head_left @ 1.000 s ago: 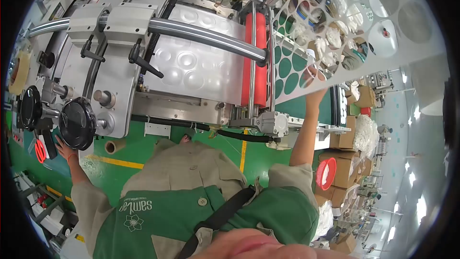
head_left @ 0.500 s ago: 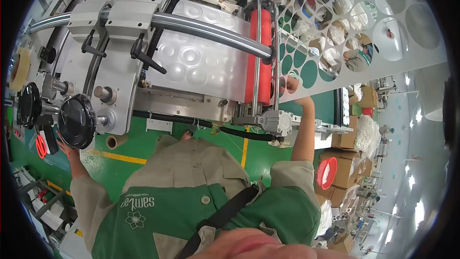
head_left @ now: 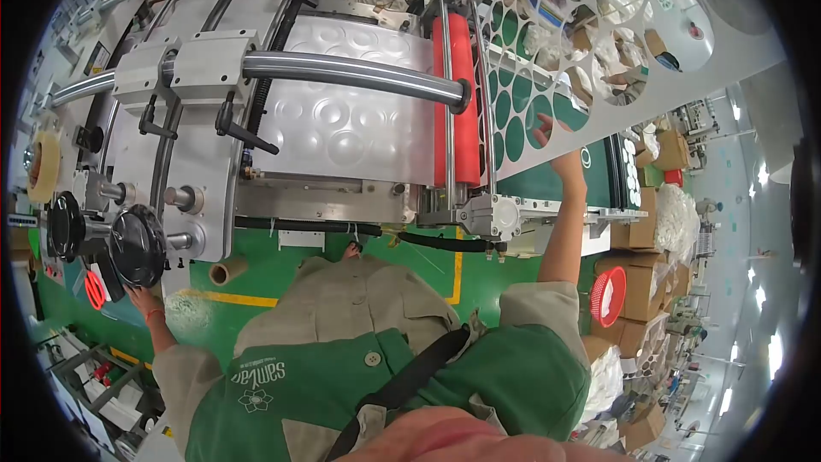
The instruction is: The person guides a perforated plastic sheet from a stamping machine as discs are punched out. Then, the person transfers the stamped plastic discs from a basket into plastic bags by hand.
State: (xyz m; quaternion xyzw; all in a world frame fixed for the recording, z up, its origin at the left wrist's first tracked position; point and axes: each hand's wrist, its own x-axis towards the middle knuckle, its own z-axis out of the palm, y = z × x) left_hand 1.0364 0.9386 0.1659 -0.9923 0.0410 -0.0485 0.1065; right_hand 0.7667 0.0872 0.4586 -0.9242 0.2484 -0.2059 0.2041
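Low on the left, my left hand (head_left: 147, 299) is just below a black handwheel (head_left: 138, 245). Its fingers are partly hidden by the wheel, so I cannot tell whether they touch or grip it. On the right, my right hand (head_left: 564, 162) is at the lower edge of a white sheet punched with round holes (head_left: 676, 111). Its fingers are stretched out and show through a hole, over a green conveyor belt (head_left: 534, 184). Nothing is visible in them. White film with embossed circles (head_left: 351, 111) runs to a red roller (head_left: 457, 103).
Steel rods (head_left: 359, 74) and clamp levers (head_left: 244, 130) cross above the machine bed. Red-handled scissors (head_left: 94, 289) lie left of my left hand. A cardboard tube (head_left: 228, 271) is below the machine. A red basket (head_left: 608, 297) and cardboard boxes (head_left: 637, 239) stand at the right.
My right hand has moved right and slightly up along the punched sheet, its fingers now at another hole. My left hand appears lower beneath the handwheel. The whole view has shifted a little.
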